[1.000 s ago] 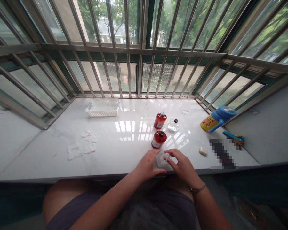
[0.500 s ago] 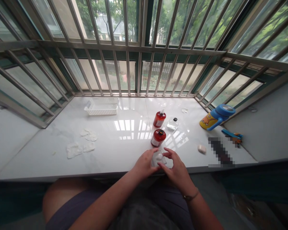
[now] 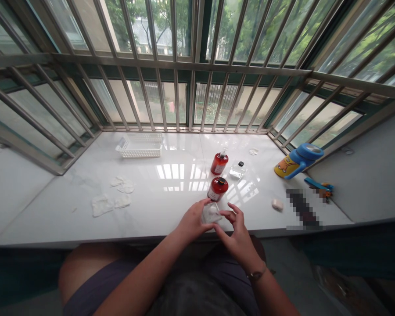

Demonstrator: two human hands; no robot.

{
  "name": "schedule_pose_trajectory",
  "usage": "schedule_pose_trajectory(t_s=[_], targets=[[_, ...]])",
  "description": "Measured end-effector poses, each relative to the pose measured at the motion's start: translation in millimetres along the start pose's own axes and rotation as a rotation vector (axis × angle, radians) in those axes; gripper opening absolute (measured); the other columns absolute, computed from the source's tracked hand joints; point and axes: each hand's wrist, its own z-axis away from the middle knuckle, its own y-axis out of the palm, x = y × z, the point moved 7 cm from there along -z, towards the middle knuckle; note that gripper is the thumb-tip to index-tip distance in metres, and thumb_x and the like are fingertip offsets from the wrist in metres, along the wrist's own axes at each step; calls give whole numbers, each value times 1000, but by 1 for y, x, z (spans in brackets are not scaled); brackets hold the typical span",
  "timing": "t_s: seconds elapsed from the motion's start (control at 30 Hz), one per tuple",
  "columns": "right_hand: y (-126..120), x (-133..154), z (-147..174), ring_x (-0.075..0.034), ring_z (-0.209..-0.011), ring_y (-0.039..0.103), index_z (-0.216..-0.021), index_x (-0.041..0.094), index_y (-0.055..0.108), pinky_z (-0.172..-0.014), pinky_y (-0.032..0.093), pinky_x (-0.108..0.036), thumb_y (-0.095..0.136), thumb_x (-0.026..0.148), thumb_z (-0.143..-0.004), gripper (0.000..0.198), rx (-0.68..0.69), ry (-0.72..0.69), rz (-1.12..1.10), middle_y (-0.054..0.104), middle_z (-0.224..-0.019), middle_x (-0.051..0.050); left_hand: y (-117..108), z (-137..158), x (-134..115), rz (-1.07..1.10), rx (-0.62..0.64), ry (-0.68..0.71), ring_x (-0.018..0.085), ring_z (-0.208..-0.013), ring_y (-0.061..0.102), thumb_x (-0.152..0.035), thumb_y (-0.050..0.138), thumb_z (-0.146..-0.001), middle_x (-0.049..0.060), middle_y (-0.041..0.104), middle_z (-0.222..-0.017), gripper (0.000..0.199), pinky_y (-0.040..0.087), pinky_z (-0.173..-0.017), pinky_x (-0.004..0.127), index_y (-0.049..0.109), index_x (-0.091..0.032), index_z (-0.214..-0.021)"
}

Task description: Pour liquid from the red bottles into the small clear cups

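Observation:
In front of my body, near the counter's front edge, a small clear, boxy container (image 3: 211,214) with a whitish look is held between my hands. My left hand (image 3: 195,220) wraps it from the left, thumb along the near side. From the right, my right hand (image 3: 234,228) grips its edge with thumb and bent fingers; the forefinger sticks up. Whether it has an opening or a cap I cannot make out. Just beyond the fingers stands a red bottle (image 3: 217,189) with a dark top. Behind that are a red pump bottle (image 3: 219,163) and a clear bottle (image 3: 237,171) with a black cap.
On the white counter (image 3: 171,206) lie a white perforated basket (image 3: 141,154), crumpled white tissues (image 3: 102,205) and a pale soap-like lump (image 3: 277,204). A blue and yellow cup (image 3: 294,162) and a blue strap (image 3: 316,183) sit at the right. Metal bars (image 3: 191,67) line the window.
Both hands have shifted slightly left with the clear container, which is turned to another angle. My right hand's fingers have moved along its edge. The other things stay where they were.

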Motion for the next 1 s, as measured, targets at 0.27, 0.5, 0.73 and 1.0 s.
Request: schedule_pose_trajectory(t_s=[0.27,0.5,0.73,1.0], targets=[[27,11,0,-29,-148,54,-151,27,31,-123,45,-56,67,37,-99,64,18,-22,-100,56,-154,-19,-13,7,11,-10,-1,-54,34,-137,63,-26,92,-74,13,64,-148,86,50,-118,53,51,-25,-149],[28,8,-1,-27,-122,69,-141,26,38,-113,53,-53,67,39,-99,53,-53,21,-68,67,-124,-12,-24,13,12,-6,-40,-91,33,-136,64,-24,91,-74,13,66,-147,85,50,-118,53,52,-25,-149],[42,13,0,-29,-145,56,-146,26,33,-122,45,-56,64,36,-101,55,35,14,-130,60,-147,-18,-25,15,15,-1,-23,-98,32,-139,61,-27,92,-74,12,64,-150,86,48,-120,51,50,-25,-150],[44,13,-9,-28,-142,60,-147,28,35,-120,48,-53,66,36,-99,58,-5,-12,-106,64,-148,-15,-24,15,14,1,-7,-87,32,-139,62,-20,86,-74,12,64,-150,84,48,-121,50,50,-24,-149]])
